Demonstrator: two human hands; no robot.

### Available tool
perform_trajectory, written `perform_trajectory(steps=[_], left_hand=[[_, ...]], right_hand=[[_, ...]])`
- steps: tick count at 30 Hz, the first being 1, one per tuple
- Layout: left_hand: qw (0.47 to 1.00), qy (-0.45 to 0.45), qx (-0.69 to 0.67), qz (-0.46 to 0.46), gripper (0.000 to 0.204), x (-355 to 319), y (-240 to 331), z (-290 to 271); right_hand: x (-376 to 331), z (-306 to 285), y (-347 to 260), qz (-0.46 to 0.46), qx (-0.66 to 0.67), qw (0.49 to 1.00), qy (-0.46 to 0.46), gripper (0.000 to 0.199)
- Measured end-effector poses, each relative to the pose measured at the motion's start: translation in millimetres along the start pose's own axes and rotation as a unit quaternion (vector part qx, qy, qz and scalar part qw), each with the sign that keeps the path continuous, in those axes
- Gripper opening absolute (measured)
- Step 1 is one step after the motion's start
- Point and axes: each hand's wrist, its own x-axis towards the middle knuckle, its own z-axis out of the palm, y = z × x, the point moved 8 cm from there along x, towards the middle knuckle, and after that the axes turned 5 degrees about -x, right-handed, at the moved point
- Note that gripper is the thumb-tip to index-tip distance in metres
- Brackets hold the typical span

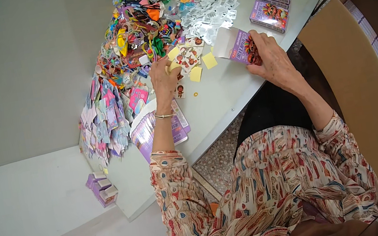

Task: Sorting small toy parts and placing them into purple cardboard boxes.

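My right hand (270, 59) grips a small purple box (243, 47) with a cartoon picture. Its white end flap (225, 42) stands open toward the left. My left hand (164, 81) is closed, thumb and fingertips together on a pale yellow paper slip (173, 65). Beside those fingertips lie white sticker sheets (187, 59) with small cartoon figures. More yellow slips (209, 60) are scattered between the two hands. Beneath my left forearm, a fanned stack of flat purple cartons (148, 137) is partly hidden.
A tangled heap of colourful trinkets (145, 22) covers the far left of the table. Near it are small white packets (211, 11) and pastel packets (108, 114). Closed purple boxes (269, 15) stand at far right. A large cardboard carton (351, 86) sits right of the table.
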Motion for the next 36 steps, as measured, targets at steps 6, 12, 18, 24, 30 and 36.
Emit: perform_trajectory(steps=[6, 12, 18, 24, 30, 36], left_hand=[[0.962, 0.022, -0.243, -0.124, 0.016, 4.3, -0.8, -15.3], [0.87, -0.027, -0.485, -0.085, 0.022, 13.4, 114.1, -19.2], [0.978, -0.021, -0.2, 0.063, 0.028, 6.7, 164.1, -5.5], [0.937, 0.034, -0.345, -0.037, 0.013, 41.6, 116.1, 5.7], [0.995, 0.014, -0.008, 0.101, 0.032, 56.5, 126.2, 52.3], [0.999, -0.001, -0.011, 0.051, 0.031, 63.5, 100.2, 72.9]], right_hand=[[3.9, 2.9, -9.2, -0.015, -0.044, 0.999, 0.014, 0.075], [10.3, 6.7, -22.0, -0.016, -0.066, 0.998, 0.003, 0.065], [6.4, 6.3, -14.0, -0.011, -0.037, 0.999, -0.023, 0.062], [3.4, -18.1, 14.4, 0.034, -0.012, 0.999, -0.017, 0.066], [0.7, -45.0, 43.6, 0.09, 0.013, 0.994, 0.065, 0.078], [-1.7, -41.5, 46.6, 0.109, 0.024, 0.993, 0.039, 0.078]])
